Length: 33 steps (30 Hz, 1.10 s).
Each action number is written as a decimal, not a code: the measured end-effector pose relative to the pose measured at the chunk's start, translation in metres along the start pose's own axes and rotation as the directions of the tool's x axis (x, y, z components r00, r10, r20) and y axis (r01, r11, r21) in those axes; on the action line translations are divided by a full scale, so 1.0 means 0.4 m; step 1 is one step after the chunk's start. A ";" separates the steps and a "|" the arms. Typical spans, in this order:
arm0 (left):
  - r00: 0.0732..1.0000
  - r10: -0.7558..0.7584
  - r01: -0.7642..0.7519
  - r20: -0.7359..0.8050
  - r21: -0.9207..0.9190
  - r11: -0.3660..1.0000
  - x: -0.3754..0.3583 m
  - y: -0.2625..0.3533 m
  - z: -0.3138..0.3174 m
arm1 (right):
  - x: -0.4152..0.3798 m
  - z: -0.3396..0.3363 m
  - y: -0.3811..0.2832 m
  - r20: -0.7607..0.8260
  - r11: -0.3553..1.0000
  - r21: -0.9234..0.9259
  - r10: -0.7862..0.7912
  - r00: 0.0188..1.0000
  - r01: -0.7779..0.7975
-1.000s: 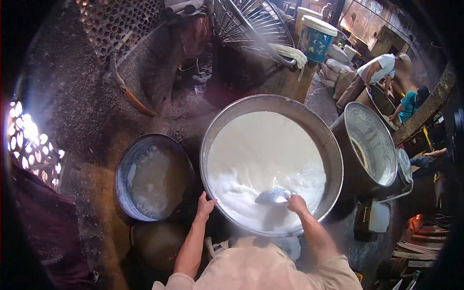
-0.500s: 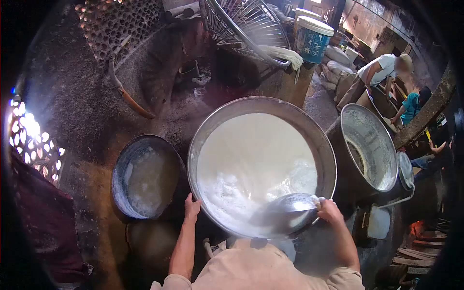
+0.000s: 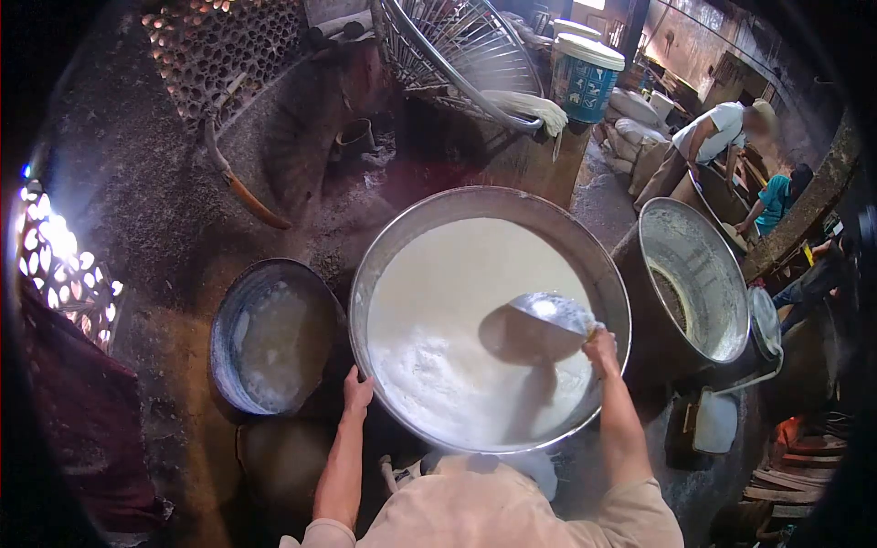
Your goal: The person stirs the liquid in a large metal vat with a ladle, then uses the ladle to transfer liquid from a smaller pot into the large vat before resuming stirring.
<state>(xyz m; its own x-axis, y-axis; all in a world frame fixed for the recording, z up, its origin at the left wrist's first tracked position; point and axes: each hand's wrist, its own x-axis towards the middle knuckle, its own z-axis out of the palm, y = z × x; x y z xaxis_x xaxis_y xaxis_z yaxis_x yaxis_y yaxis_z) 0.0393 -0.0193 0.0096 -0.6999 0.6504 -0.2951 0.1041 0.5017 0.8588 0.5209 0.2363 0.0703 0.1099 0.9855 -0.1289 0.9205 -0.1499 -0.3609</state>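
Note:
A large round metal vat (image 3: pixel 364 274) stands in front of me, filled with whitish liquid (image 3: pixel 457 283) that is frothy on the near side. My left hand (image 3: pixel 357 389) is closed on the vat's near-left rim. My right hand (image 3: pixel 600 351) grips the handle end of a shiny metal scoop (image 3: pixel 554 312). This scoop hangs over the right half of the liquid, casting a dark shadow on the surface. Whether it holds any liquid cannot be made out.
Left of the vat sits a smaller pot (image 3: pixel 274 409) with cloudy liquid. A tall metal tub (image 3: pixel 708 265) stands on the right. Farther back are a blue bucket (image 3: pixel 585 84), a wire basket (image 3: pixel 457 46) and two people bending over. A curved wooden-handled tool (image 3: pixel 251 199) lies at upper left.
My right hand has carried the scoop forward from the vat's near-right edge to over the middle right of the liquid. My left hand stays on the rim.

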 end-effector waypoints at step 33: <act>0.963 0.060 -0.082 0.264 0.072 0.994 0.054 -0.028 -0.054 | -0.536 0.222 -0.366 0.530 0.906 0.382 -0.052 0.846 -0.183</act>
<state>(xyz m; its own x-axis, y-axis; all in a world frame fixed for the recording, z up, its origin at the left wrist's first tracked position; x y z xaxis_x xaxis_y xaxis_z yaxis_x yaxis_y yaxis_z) 0.0076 -0.0232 0.0025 -0.4810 0.8068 -0.3432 0.2114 0.4866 0.8477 0.3291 0.0399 0.0689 -0.1540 0.8002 -0.5796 0.6703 -0.3464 -0.6563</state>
